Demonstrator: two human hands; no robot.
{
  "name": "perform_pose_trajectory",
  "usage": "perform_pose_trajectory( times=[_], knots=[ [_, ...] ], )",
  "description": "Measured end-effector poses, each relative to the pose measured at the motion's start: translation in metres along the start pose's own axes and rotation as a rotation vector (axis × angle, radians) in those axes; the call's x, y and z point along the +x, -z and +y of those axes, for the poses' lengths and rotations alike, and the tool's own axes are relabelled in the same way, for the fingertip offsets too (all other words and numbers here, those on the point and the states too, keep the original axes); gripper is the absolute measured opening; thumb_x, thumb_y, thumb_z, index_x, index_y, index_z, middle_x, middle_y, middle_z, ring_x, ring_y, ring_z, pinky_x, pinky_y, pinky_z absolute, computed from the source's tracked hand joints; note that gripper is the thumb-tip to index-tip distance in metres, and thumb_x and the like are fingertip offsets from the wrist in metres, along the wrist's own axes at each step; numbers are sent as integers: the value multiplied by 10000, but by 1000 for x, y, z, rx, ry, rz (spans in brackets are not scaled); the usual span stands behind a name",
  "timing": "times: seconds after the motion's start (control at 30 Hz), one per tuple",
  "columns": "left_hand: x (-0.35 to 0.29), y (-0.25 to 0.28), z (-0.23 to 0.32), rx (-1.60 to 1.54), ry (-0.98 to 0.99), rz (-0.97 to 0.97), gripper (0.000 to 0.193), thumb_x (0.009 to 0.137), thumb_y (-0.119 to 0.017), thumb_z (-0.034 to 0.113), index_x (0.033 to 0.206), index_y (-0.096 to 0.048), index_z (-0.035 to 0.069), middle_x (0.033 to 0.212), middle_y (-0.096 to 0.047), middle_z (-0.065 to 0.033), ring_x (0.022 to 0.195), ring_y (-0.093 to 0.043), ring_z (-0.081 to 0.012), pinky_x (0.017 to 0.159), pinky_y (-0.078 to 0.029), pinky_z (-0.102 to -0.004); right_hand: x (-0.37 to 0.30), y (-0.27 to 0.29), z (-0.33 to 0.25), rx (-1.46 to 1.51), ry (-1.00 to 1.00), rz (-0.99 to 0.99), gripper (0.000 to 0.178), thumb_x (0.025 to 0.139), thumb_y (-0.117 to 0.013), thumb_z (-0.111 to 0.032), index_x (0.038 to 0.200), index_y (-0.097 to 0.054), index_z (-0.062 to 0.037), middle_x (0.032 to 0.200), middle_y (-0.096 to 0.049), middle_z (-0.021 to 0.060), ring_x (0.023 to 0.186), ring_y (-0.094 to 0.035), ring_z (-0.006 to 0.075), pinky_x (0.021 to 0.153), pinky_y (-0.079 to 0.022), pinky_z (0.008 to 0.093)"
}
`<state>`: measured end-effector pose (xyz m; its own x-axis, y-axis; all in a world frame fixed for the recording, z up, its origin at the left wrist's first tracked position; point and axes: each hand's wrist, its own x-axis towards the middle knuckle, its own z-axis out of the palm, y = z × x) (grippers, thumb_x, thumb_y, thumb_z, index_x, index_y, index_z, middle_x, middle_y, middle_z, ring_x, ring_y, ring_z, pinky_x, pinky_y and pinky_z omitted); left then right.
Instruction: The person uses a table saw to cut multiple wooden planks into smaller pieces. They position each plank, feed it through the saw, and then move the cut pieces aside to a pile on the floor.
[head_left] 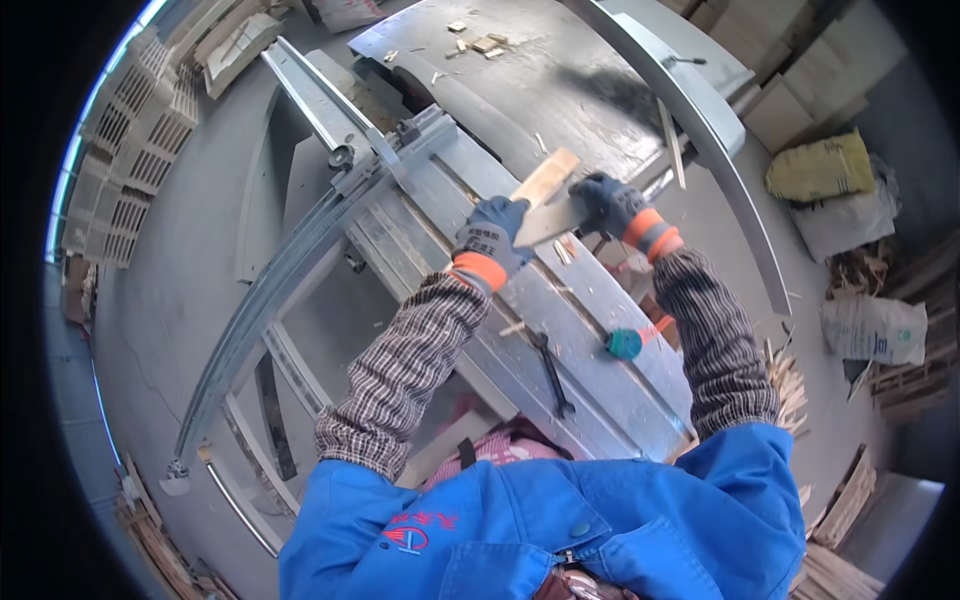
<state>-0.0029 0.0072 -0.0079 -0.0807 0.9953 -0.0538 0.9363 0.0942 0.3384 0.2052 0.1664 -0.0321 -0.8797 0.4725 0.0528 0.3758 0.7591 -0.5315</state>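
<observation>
Left hand: closed round wood block | right hand: curled on flat piece | wrench: bodyward of left hand

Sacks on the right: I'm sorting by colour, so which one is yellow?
The topmost sack on that side; the middle sack and bottom sack are both whitish.

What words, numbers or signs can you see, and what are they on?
I don't copy out writing, but here's where it is:
Left glove: dark printing on the back.
Right glove: too blurred to read.
Blue jacket: red writing, with a red and blue logo below it.
Lower white sack: dark print and a green mark, too small to read.
Yellow sack: faint print, too small to read.
</observation>
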Motion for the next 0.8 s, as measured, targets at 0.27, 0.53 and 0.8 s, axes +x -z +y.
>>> perform_pose_trajectory(
  times=[0.27,0.53,0.8],
  knots=[
    [137,-9,-137,80,524,-1,959,701,-799,420,1445,-300,76,1427,-382,-161,1282,-454,-314,1029,-425,-378,230,-43,84,-133,-69,-82,602,635,-823,-123,1195,-603,-153,1189,-574,133,1109,-564,362,931,-480,421],
    [207,-36,-208,163,523,60,1043,711,-787,399,1498,-177,88,1516,-247,-126,1291,-441,-327,1034,-434,-387,316,-89,136,-27,-64,-31,600,666,-799,-120,1227,-592,-171,1209,-588,110,1131,-568,341,955,-469,410],
    [220,-46,-219,109,526,104,1037,708,-789,352,1503,-168,108,1528,-227,-121,1304,-443,-344,1036,-434,-400,343,-94,147,24,3,-22,633,648,-802,-88,1240,-597,-184,1233,-596,112,1143,-571,331,961,-470,397]
  ],
)
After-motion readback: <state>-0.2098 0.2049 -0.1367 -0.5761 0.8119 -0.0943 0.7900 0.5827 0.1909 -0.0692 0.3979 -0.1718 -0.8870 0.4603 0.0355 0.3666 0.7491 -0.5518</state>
